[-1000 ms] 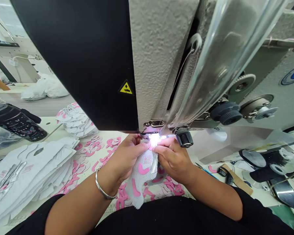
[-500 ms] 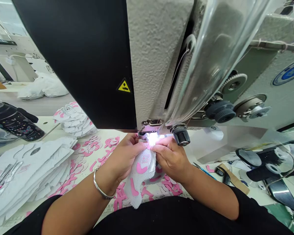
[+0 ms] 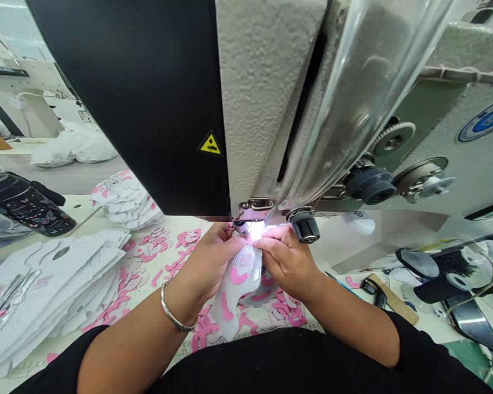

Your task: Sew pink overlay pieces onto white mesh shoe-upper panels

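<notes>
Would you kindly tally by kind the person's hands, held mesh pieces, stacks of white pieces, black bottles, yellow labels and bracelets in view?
Hands: 2 (left hand, right hand)
Held white mesh piece: 1
Stacks of white pieces: 2 (near stack, far stack)
Black bottle: 1
Yellow label: 1
Bracelet: 1
Total: 8

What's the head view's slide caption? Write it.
Left grip and right grip hold pink-patched white mesh fabric at a sewing machine.

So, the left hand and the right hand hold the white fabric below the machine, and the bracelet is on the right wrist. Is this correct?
Not quite: the head view shows the bracelet on the left wrist. The left hand and right hand do hold the white fabric below the machine.
</notes>
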Tool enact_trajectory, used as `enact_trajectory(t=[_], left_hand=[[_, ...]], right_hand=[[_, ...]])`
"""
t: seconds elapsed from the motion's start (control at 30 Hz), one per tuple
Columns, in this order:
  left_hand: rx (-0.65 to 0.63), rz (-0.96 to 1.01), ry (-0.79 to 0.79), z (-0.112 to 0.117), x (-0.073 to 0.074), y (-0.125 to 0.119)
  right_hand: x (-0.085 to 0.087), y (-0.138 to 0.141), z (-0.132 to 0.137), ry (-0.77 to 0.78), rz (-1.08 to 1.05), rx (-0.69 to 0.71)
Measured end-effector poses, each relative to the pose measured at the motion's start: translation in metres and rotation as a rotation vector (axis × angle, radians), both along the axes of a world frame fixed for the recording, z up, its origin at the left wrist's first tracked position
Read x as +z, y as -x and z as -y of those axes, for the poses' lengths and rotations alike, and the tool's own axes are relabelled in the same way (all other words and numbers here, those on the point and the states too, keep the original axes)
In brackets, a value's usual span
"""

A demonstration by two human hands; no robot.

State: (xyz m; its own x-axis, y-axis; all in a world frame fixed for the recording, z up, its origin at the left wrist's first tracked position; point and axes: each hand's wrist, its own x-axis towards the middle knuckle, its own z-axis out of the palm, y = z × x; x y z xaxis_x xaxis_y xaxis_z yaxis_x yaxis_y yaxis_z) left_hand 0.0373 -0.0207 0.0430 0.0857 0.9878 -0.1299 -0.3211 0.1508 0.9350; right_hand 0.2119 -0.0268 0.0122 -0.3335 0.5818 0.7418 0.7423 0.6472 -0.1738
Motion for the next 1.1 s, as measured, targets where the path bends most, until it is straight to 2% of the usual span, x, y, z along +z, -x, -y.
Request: enact_trajectory(t=[0.27, 0.53, 0.7, 0.9, 1.1], left_hand=[[-0.032, 0.032, -0.016, -0.005, -0.006, 0.008], [-0.315, -0.053, 0.106, 0.004, -0.006, 0.035], [-0.428, -0.09, 0.088, 0.0, -0.007, 0.053], [-0.394, -0.219, 0.068, -0.018, -0.003, 0.072], [-0.258, -0.214, 0.072, -0.028, -0.004, 0.077]], right_hand=[[0.003, 0.004, 0.003, 0.057, 0.036, -0.059], [0.011, 0.005, 0.009, 0.069, 0.086, -0.074], [0.01, 0.01, 0.013, 0.02, 0.099, -0.092], [0.008, 0.015, 0.02, -0.031, 0.134, -0.079], [0.008, 0.016, 0.021, -0.025, 0.125, -0.078]])
